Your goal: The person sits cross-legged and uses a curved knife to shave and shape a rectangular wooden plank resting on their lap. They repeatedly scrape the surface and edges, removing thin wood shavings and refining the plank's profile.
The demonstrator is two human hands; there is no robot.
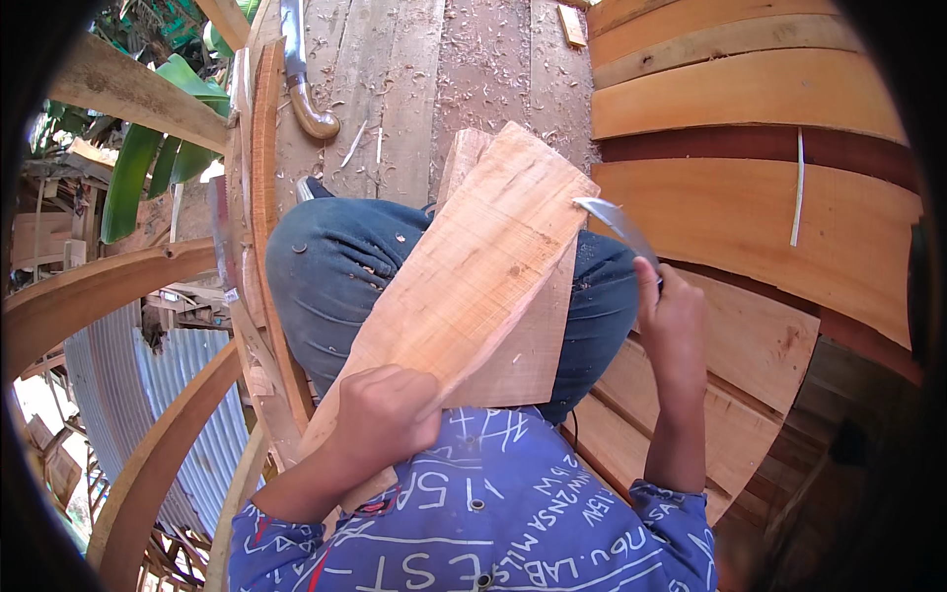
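Observation:
A long, light-brown wooden plank [473,266] lies slanted across my lap, its wider end pointing away from me. My left hand [390,414] is closed round the plank's edge near its lower end, close to my body. In my right hand [676,321] is a knife [623,227] with a curved, pointed metal blade. The blade's tip is at the plank's far right corner; whether it touches the wood I cannot tell. Most of the knife's handle is hidden by my fingers. Under the plank, a second board [528,360] rests between my legs.
A long blade with a curved wooden handle [314,118] lies ahead on the floorboards [409,89], among scattered shavings. Wide boards [750,197] lie side by side at the right. Wooden rails [128,266], green leaves and corrugated metal sheets [202,380] are at the left.

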